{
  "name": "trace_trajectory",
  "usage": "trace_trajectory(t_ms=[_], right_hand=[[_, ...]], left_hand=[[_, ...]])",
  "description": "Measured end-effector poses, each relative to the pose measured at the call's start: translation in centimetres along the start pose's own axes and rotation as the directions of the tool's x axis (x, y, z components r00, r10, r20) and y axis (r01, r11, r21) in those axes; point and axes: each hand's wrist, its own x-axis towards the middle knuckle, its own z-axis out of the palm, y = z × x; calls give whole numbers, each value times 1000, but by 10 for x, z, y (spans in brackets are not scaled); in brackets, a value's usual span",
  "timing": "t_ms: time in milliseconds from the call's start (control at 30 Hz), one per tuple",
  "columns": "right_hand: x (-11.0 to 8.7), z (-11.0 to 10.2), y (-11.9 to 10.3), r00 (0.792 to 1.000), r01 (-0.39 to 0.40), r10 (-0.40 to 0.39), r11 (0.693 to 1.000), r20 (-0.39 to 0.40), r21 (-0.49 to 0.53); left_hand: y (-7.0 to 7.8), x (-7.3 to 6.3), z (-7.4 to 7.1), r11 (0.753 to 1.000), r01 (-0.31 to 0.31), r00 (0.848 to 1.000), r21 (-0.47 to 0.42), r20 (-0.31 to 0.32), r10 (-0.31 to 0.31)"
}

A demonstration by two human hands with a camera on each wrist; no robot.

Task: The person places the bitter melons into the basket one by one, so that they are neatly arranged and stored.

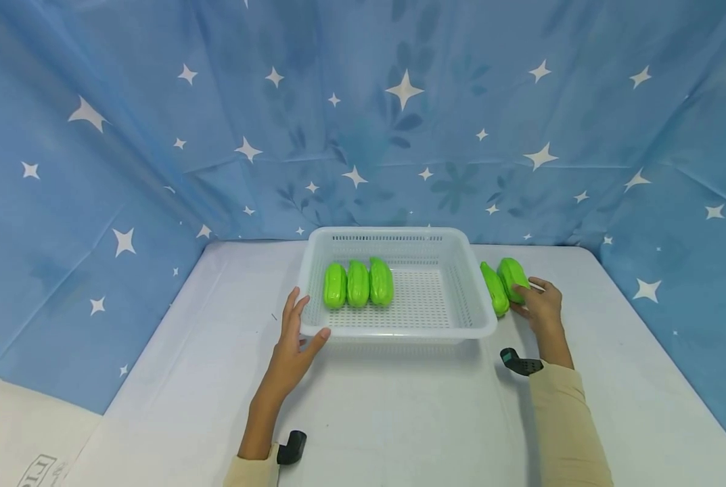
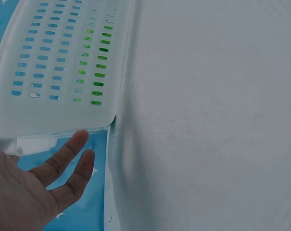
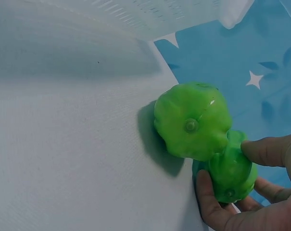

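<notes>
A white plastic basket (image 1: 399,333) stands at the back of the table with three glossy green ribbed gourds (image 1: 358,284) side by side in its left half. My left hand (image 1: 291,355) is at the basket's front left corner, fingers spread and nearly straight along the rim. In the left wrist view, two fingertips of that hand (image 2: 63,178) lie close to the basket wall (image 2: 54,115). Right of the basket, my right hand (image 1: 544,308) pinches a green gourd (image 3: 230,168) between thumb and fingers. Another green gourd (image 3: 191,120) lies on the table beside it, against the basket's right side.
A white cloth covers the table (image 1: 399,412). Blue star-print fabric (image 1: 363,122) hangs behind and along both sides. Each wrist carries a small black device, one on the left (image 1: 292,448) and one on the right (image 1: 521,362).
</notes>
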Motion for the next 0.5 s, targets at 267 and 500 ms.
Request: trace_trajectory(t_ms=[267,500], right_hand=[[0,-2,0,999,-32,33,998,-25,58],[-1,-5,-6,999,-46,48,987,-11,151]], left_hand=[[-1,0,0,1000,-12,1000,-3,5,12],[-2,1,0,1000,-14,1000,8,0,14]])
